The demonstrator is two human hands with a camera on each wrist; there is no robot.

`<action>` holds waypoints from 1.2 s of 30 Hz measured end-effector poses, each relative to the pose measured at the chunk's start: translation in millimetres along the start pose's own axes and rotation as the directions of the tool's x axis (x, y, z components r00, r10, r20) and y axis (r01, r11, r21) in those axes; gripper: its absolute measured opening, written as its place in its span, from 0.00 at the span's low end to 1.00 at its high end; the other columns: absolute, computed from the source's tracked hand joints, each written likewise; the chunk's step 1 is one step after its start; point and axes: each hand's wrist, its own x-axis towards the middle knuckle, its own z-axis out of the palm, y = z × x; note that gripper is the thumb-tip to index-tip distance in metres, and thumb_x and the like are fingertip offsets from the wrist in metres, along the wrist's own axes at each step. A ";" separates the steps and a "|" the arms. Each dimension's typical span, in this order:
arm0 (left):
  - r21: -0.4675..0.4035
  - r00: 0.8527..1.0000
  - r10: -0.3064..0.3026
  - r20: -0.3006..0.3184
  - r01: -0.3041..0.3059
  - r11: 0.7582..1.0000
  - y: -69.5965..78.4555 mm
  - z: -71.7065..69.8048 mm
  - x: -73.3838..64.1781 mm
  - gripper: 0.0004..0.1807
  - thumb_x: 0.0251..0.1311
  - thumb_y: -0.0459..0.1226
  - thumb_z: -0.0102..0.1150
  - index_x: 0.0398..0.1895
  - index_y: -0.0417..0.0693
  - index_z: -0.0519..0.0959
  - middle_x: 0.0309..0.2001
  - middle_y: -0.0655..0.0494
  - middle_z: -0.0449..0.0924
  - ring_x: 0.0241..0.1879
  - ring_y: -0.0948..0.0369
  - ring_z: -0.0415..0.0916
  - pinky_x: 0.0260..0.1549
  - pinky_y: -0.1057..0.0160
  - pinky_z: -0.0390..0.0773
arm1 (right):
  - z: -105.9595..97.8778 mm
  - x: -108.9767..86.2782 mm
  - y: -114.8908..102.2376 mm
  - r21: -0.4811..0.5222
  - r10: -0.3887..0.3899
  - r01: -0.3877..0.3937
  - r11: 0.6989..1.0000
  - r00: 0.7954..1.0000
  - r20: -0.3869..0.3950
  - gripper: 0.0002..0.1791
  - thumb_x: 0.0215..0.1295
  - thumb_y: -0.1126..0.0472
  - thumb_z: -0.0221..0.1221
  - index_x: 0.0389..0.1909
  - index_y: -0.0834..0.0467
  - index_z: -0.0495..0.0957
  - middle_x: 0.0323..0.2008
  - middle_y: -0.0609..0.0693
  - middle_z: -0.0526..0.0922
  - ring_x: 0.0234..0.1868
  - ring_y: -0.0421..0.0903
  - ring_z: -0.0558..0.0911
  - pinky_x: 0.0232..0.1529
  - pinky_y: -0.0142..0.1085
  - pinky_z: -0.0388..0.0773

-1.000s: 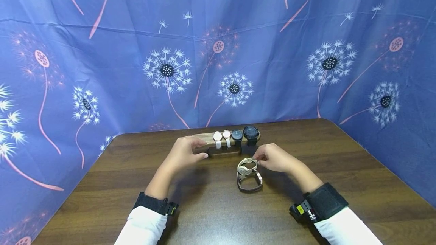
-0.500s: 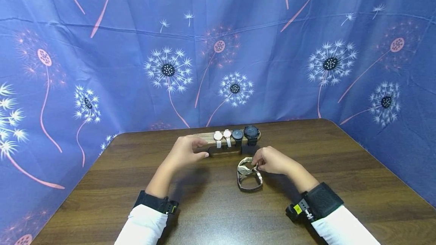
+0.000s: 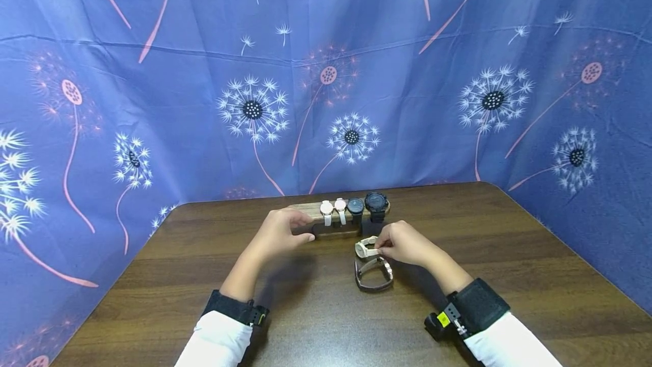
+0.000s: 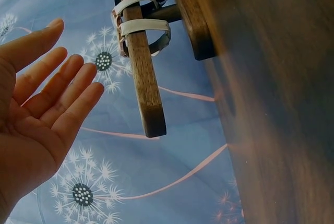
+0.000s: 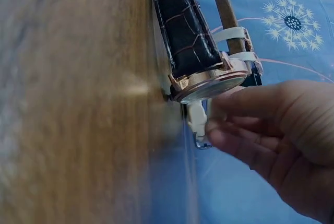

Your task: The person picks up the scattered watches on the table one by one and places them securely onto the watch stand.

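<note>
My right hand (image 3: 402, 242) pinches the strap of a cream wristwatch (image 3: 363, 249) between thumb and fingers. In the right wrist view the buckle end of that cream strap (image 5: 197, 122) shows at the fingertips. Just in front of it, a watch with a dark brown leather strap (image 3: 374, 286) stands on its side on the table; its rose-gold case (image 5: 209, 84) fills the near part of the right wrist view. My left hand (image 3: 277, 234) holds nothing, fingers spread and relaxed, beside the left end of a wooden watch stand (image 3: 305, 209). The left wrist view shows its bare palm (image 4: 39, 125).
On the stand's bar hang two white-strapped watches (image 3: 326, 208), a dark watch (image 3: 355, 205) and a bigger black watch (image 3: 376, 203). The stand is near the back edge of the brown wooden table (image 3: 316, 321). Behind it hangs a blue dandelion-print cloth (image 3: 407, 106).
My right hand has shifted slightly left along the cream strap. The cream watch's raised loop has come down and now lies lower, drawn toward the fingers. My left hand has stayed nearly still.
</note>
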 end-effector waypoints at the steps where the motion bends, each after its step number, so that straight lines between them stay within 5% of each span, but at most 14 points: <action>1: -0.002 1.000 0.003 0.001 -0.003 1.000 -0.1 0.3 -0.3 0.15 0.49 0.32 0.73 0.41 0.37 0.84 0.40 0.46 0.85 0.40 0.52 0.83 0.44 0.57 0.82 | -0.8 0.2 -0.9 0.002 0.000 0.000 1.000 1.000 -0.012 0.07 0.51 0.74 0.67 0.24 0.58 0.86 0.24 0.44 0.83 0.25 0.33 0.77 0.26 0.28 0.77; 10: -0.046 1.000 -0.020 -0.004 0.020 0.999 6.4 2.5 -0.5 0.18 0.49 0.32 0.74 0.44 0.36 0.83 0.42 0.46 0.84 0.43 0.52 0.83 0.46 0.59 0.81 | -6.7 4.5 -13.9 0.079 -0.031 0.044 0.996 0.987 -0.155 0.06 0.52 0.72 0.68 0.27 0.58 0.86 0.29 0.47 0.86 0.30 0.40 0.82 0.31 0.34 0.79; 15: -0.080 0.999 -0.004 -0.050 0.000 0.997 12.3 8.2 1.1 0.22 0.47 0.34 0.76 0.46 0.34 0.82 0.45 0.45 0.83 0.44 0.52 0.83 0.47 0.62 0.81 | -6.9 7.3 -28.0 0.180 0.023 0.020 0.983 0.973 -0.229 0.06 0.53 0.72 0.68 0.29 0.59 0.87 0.31 0.48 0.86 0.32 0.40 0.82 0.32 0.34 0.81; 19: -0.137 0.996 0.029 -0.089 -0.041 0.990 23.4 14.5 2.7 0.27 0.45 0.37 0.78 0.48 0.33 0.81 0.48 0.45 0.83 0.46 0.52 0.81 0.47 0.63 0.80 | -9.1 9.5 -42.1 0.238 0.078 -0.004 0.971 0.950 -0.302 0.06 0.52 0.72 0.69 0.30 0.59 0.87 0.33 0.49 0.86 0.32 0.39 0.82 0.32 0.32 0.82; 25: -0.206 0.988 0.010 -0.157 -0.043 0.978 46.2 22.7 3.7 0.35 0.44 0.41 0.79 0.56 0.36 0.77 0.52 0.46 0.80 0.50 0.54 0.79 0.50 0.61 0.80 | -11.4 13.8 -62.1 0.322 0.083 0.069 0.944 0.897 -0.435 0.07 0.53 0.73 0.69 0.32 0.60 0.87 0.34 0.51 0.86 0.32 0.39 0.82 0.30 0.29 0.81; 30: -0.190 0.959 0.000 -0.284 -0.056 0.980 58.2 29.2 1.6 0.38 0.42 0.45 0.79 0.57 0.38 0.76 0.53 0.50 0.79 0.53 0.56 0.76 0.51 0.59 0.79 | -7.1 15.2 -73.9 0.410 0.102 0.129 0.903 0.862 -0.496 0.06 0.54 0.74 0.68 0.32 0.62 0.87 0.35 0.53 0.86 0.35 0.40 0.83 0.30 0.27 0.81; 36: -0.133 0.914 0.034 -0.403 -0.095 0.987 63.5 32.5 -0.2 0.39 0.39 0.47 0.80 0.55 0.40 0.76 0.51 0.50 0.80 0.50 0.58 0.77 0.50 0.59 0.78 | -0.5 15.3 -83.3 0.532 0.174 0.146 0.834 0.846 -0.505 0.05 0.55 0.76 0.66 0.32 0.67 0.86 0.37 0.59 0.86 0.38 0.38 0.83 0.37 0.32 0.83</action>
